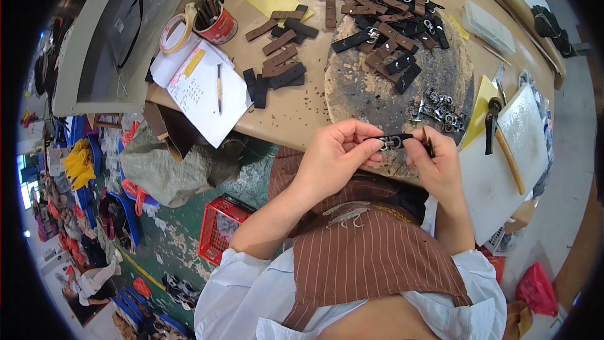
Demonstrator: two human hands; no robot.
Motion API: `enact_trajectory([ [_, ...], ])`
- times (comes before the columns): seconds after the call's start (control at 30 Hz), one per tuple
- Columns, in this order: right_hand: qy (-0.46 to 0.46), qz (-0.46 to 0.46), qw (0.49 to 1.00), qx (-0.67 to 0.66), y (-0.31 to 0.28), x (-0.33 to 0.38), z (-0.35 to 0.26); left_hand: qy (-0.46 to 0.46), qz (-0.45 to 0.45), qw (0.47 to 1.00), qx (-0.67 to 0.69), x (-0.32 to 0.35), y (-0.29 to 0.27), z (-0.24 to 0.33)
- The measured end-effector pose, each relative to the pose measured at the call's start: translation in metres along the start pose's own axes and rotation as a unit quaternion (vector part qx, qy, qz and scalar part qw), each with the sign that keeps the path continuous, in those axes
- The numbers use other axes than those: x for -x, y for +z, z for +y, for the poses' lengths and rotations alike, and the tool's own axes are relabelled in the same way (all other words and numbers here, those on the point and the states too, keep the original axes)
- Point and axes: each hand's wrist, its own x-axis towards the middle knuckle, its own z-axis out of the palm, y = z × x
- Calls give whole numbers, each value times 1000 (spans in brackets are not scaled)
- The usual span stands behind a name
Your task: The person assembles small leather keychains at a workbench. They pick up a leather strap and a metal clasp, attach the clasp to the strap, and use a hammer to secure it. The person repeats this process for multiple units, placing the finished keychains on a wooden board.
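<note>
Between my two hands a short black strap with silver metal links is stretched just over the near edge of a worn round board. My left hand pinches its left end between thumb and fingers. The right end is gripped by my right hand, with a thin dark piece showing between those fingers; I cannot make out what it is. Beyond my right hand lies a heap of silver metal buckles. Brown and black leather straps are piled at the board's far side, some with metal links fitted.
More loose straps lie left of the board. A red tin, a tape roll and a written sheet with a pen sit at the left. To the right are a hammer, a white slab and a clear plastic box.
</note>
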Motion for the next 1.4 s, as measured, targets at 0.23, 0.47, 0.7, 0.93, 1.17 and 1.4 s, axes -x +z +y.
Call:
enact_trajectory([
  [0.23, 31, 194, 970, 144, -51, -10, 24, 143, 23, 982, -118, -81, 5, 49],
  [0.47, 18, 180, 941, 286, -48, -15, 44, 276, 143, 872, -378, -72, -3, 21],
  [0.7, 37, 225, 965, 127, -50, -22, 44, 91, -17, 971, -222, -3, 4, -26],
  [0.93, 30, 271, 962, -21, -39, -16, 37, 61, -70, 983, -158, -10, 22, -32],
  [1.17, 76, 134, 958, -243, -30, 1, 33, -133, -135, 972, 140, -22, 29, -27],
  [1.4, -117, -48, 990, -63, -19, -5, 3, -101, -115, 976, 154, -16, 10, -26],
])
